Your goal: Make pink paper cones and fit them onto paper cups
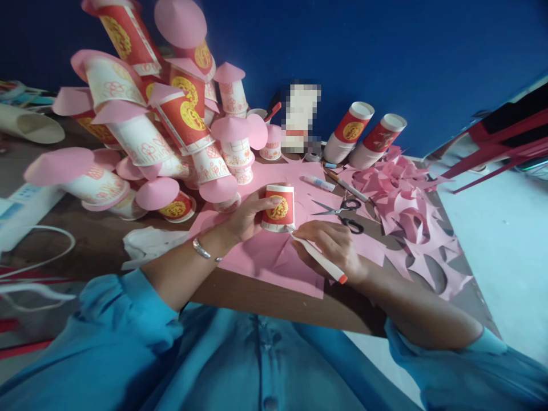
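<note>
Upside down over pink paper sheets (257, 257), a red paper cup (285, 208) with a gold emblem and white bands is in my left hand (252, 218), thumb across its front. My right hand (327, 245) is closed round a white marker (319, 258) with an orange-red end; its tip meets the cup's lower white band. Black-handled scissors (340, 213) lie partly open on the paper, just beyond my right hand. A glue stick (319, 182) rests farther back.
Many decorated cups with pink cone tops (141, 137) are piled at the left. Two cup stacks (351, 131) lean at the back. Pink paper scraps (406, 200) cover the table's right side. A crumpled white cloth (152, 244) lies left of my forearm.
</note>
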`<action>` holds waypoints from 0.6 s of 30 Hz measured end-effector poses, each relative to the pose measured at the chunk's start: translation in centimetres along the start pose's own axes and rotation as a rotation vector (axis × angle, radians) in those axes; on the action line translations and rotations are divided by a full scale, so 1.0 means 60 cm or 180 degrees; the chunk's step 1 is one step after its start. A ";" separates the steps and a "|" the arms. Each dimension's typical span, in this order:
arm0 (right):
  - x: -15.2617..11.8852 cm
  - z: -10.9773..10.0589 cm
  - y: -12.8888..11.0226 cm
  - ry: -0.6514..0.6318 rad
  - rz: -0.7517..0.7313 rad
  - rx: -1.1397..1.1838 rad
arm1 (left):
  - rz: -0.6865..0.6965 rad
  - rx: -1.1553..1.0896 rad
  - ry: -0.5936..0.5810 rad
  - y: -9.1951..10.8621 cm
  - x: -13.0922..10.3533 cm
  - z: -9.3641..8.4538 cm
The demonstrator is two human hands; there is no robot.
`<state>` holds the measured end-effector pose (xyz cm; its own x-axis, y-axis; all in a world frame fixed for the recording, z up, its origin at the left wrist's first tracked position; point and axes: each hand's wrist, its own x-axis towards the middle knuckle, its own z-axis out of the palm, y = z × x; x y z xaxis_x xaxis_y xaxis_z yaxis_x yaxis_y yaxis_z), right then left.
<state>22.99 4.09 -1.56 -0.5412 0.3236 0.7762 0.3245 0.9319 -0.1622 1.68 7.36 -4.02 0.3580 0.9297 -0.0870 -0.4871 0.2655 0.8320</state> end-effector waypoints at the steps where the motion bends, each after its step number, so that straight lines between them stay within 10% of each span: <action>1: 0.000 0.001 0.000 0.0006 0.0011 -0.0017 | 0.0002 -0.0001 0.0007 -0.001 0.000 -0.001; 18: 0.001 -0.005 -0.005 -0.0106 0.0039 0.0109 | 0.0040 0.0032 0.0046 -0.002 -0.001 -0.001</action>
<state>23.08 3.78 -1.29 -0.5629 0.3398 0.7534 0.3048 0.9327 -0.1928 1.67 7.30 -4.12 0.3403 0.9365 -0.0844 -0.4834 0.2512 0.8386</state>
